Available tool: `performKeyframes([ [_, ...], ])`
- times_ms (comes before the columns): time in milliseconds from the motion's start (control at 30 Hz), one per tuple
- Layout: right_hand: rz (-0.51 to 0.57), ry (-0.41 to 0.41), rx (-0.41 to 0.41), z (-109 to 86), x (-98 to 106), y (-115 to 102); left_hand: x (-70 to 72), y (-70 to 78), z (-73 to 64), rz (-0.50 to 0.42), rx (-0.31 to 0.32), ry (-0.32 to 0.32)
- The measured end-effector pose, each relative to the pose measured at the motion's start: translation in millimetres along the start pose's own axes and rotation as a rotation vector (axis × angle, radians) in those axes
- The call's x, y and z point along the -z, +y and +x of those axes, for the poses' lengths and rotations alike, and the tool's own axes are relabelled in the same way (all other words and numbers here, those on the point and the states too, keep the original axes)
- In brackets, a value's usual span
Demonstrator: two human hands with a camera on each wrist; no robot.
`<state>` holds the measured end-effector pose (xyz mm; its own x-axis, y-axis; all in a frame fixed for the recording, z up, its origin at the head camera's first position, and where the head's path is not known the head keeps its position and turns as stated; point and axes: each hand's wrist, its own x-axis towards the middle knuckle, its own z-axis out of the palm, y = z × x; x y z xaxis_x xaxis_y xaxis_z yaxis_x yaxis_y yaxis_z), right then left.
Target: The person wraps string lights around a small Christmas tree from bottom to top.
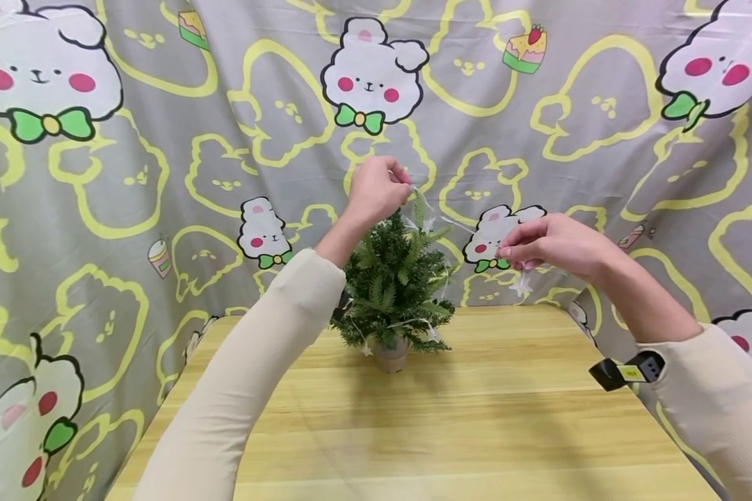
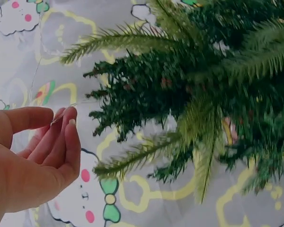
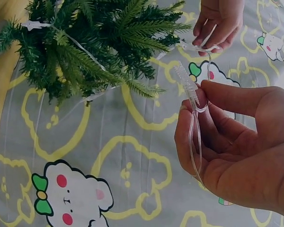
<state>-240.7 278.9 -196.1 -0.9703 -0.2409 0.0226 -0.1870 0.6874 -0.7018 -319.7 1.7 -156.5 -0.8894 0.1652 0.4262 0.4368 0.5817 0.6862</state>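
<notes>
A small artificial Christmas tree [image 1: 397, 278] stands on the table in a pale pot [image 1: 391, 356]. A clear string of star lights [image 1: 457, 223] runs from the treetop across to the right. Just above the top, my left hand [image 1: 378, 188] pinches the thin wire between thumb and fingers. Right of the tree, my right hand [image 1: 554, 243] holds another stretch of the string, with a clear star [image 1: 522, 284] hanging beneath it. In the right wrist view, a loop of wire and a star [image 3: 187, 82] show at its fingertips. More stars, one a white star [image 1: 434, 334], sit among the lower branches.
The wooden table [image 1: 476, 431] reaches toward me under both arms. Behind it hangs a grey curtain [image 1: 313, 181] printed with cartoon rabbits. A black device [image 1: 626, 370] is strapped at my right sleeve.
</notes>
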Motion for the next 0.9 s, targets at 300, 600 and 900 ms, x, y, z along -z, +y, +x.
performKeyframes([
  [300, 0.007, -0.015, 0.011, 1.2, -4, -2, 0.9, -4.7, 7.6, -0.025, 0.028, 0.101],
  [600, -0.019, -0.007, 0.0, 2.7, -8, -4, 12.3, -31.0, 10.7, 0.08, 0.007, 0.222],
  [900, -0.012, -0.014, 0.024, 9.1, -12, -14, 26.4, -57.1, 13.0, 0.089, 0.031, 0.258],
])
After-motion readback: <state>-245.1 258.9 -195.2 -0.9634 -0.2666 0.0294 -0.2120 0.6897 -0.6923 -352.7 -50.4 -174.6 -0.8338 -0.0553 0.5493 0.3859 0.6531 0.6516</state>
